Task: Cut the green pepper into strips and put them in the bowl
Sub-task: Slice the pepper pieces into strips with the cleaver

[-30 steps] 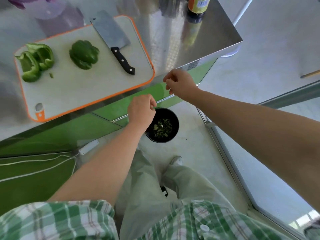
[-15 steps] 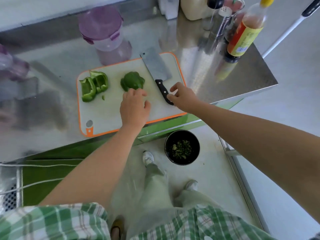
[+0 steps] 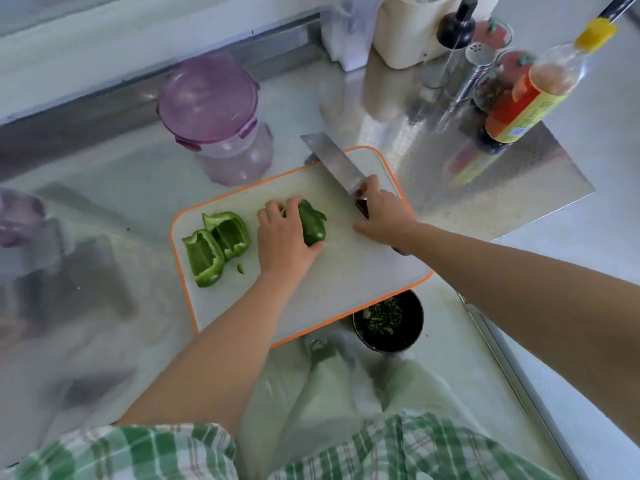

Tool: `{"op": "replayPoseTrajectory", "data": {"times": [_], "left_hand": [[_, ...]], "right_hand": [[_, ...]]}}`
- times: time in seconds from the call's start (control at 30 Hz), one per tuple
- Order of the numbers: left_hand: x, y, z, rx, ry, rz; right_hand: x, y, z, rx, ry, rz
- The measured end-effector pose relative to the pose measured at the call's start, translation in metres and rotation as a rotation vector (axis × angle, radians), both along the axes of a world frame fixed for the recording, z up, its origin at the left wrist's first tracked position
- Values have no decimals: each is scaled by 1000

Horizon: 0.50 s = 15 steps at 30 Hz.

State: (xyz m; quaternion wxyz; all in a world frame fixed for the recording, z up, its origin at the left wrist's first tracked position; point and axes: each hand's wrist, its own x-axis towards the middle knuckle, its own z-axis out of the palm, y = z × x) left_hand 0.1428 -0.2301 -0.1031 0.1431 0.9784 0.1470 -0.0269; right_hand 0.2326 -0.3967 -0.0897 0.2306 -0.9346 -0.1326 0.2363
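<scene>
Left hand [image 3: 284,237]: it lies on the green pepper piece [image 3: 313,226] near the middle of the cutting board [image 3: 346,278]. The fingers curl over the far side and the thumb lies at the near side, so the grip is clamped on this piece and presses it on the board.
Right hand [image 3: 384,216]: its grip is closed round the black handle of the knife [image 3: 332,161], and 1 finger reaches forward to the base of the blade.
Knife: the wide blade points away from the person and a little to the left, and its tip passes over the far rim of the board. I cannot tell if the blade touches the board.
Green pepper piece: dark green, skin side up, between the 2 hands and apart from the blade.
Opened pepper pieces [image 3: 218,247]: 2 pieces, inner side up, touch each other on the left part of the board, near the left hand but apart from it. 1 small green scrap [image 3: 240,268] lies just beside them.
Cutting board: white with an orange rim, on the steel tabletop [image 3: 104,209], at its near edge.
Black round container [image 3: 391,342]: on the floor below the near right corner of the board, beside the feet of the person, with green scraps inside.
Purple-lidded jar [image 3: 207,98]: on the tabletop just behind the board.
Sauce bottle [image 3: 530,98]: yellow cap, at the far right of the tabletop, near a metal shaker [image 3: 479,57].
Checked shirt [image 3: 121,452]: green and white, at the bottom of the view.
</scene>
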Motion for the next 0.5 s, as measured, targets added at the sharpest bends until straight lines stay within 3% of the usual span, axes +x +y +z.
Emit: {"op": "replayPoseTrajectory", "data": {"times": [0.1, 0.2, 0.37, 0.5], "left_hand": [[4, 4, 3, -36, -84, -10], [11, 7, 14, -382, -94, 161], [21, 0, 33, -755, -100, 381], [14, -12, 28, -758, -37, 502]], "right_hand": [[10, 8, 5, 87, -21, -167], [21, 9, 17, 207, 71, -260], [18, 8, 36, 287, 194, -163], [8, 7, 40, 254, 251, -69]]}}
